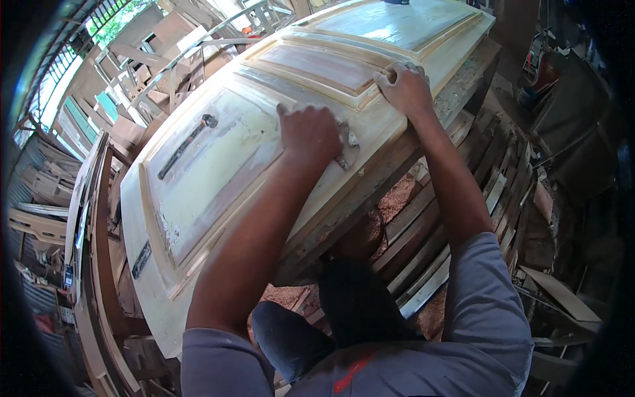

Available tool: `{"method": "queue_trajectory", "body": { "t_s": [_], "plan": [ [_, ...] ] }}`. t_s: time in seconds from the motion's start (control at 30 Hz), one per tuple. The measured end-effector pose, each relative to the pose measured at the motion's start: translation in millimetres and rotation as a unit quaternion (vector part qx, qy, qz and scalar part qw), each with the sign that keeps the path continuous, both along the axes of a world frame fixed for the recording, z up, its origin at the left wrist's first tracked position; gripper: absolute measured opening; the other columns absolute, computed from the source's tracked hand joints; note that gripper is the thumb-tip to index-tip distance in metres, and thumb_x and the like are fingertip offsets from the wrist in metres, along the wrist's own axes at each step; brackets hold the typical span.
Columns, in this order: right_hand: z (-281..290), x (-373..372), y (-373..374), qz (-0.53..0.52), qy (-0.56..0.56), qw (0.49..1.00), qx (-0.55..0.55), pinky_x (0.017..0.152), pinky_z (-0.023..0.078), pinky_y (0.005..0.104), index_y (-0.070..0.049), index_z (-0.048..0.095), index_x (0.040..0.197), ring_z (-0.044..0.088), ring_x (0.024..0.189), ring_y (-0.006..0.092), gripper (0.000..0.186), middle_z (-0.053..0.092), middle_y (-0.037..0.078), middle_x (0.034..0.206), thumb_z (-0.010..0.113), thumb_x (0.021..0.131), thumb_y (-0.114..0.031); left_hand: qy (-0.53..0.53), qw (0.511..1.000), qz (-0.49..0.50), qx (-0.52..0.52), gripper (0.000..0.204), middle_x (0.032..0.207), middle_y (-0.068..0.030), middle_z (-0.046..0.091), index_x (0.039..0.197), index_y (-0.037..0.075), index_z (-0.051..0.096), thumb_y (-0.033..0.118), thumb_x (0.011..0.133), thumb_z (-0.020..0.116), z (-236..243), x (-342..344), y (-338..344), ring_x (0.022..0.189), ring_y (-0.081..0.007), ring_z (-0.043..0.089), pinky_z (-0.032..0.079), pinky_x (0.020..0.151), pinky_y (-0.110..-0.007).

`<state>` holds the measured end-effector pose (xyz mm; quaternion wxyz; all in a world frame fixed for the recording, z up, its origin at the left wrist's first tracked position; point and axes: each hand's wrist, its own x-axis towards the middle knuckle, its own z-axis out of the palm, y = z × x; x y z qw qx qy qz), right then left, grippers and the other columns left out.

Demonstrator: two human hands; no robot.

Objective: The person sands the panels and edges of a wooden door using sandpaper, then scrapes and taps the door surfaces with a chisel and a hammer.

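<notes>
Fingers (326,120): left curled against grey scrap (348,147) (right half-open on door (215,172))

In my remote view, the panelled door (218,172) is cream, mottled chalky yellow and faint mauve, with golden-tan mouldings (452,33). I record mottled grey on the ragged piece (348,144) in the left hand (309,135). The shirt (489,291) is slate grey with a red stripe (354,372); the shavings (400,198), reddish brown.
</notes>
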<state>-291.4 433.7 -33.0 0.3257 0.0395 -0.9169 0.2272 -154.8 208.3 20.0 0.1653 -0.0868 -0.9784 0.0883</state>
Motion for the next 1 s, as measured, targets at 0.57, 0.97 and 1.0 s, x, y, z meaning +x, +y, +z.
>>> {"method": "queue_trajectory", "body": {
  "t_s": [0.57, 0.97, 1.0],
  "plan": [
    [-4, 2, 16, -0.013, -0.023, 0.999, -0.019, 0.116, 0.047, 0.0554, -0.009, 0.078, 0.118, 0.063, 0.133, 0.0408, 0.049, 0.073, 0.019, 0.132, 0.073, 0.098, -0.053, 0.022, 0.997, -0.043, -0.061, 0.017, 0.095, -0.0118, 0.081, 0.093, 0.011, 0.084, 0.021, 0.091, 0.071, -5, 24, -15, 0.096, -0.0275, 0.078, 0.045, 0.107, -0.059],
    [-16, -12, 15, 0.037, 0.008, 0.999, -0.023, 0.108, 0.053, 0.056, -0.008, 0.079, 0.12, 0.067, 0.123, 0.0457, 0.05, 0.077, 0.021, 0.122, 0.076, 0.095, -0.051, -0.023, 1.0, 0.017, -0.001, 0.017, 0.107, -0.0129, 0.079, 0.099, 0.009, 0.083, 0.022, 0.091, 0.074, -9, 75, -66, 0.109, -0.0294, 0.075, 0.043, 0.113, -0.061],
    [-17, -12, 18, 0.022, 0.023, 0.999, -0.011, 0.107, 0.054, 0.0561, -0.007, 0.079, 0.118, 0.068, 0.121, 0.0464, 0.049, 0.077, 0.022, 0.12, 0.076, 0.095, -0.05, -0.008, 0.999, 0.019, 0.036, 0.019, 0.11, -0.0135, 0.078, 0.1, 0.008, 0.082, 0.024, 0.091, 0.075, -12, 102, -96, 0.113, -0.0298, 0.073, 0.045, 0.11, -0.06]
  ]
}}
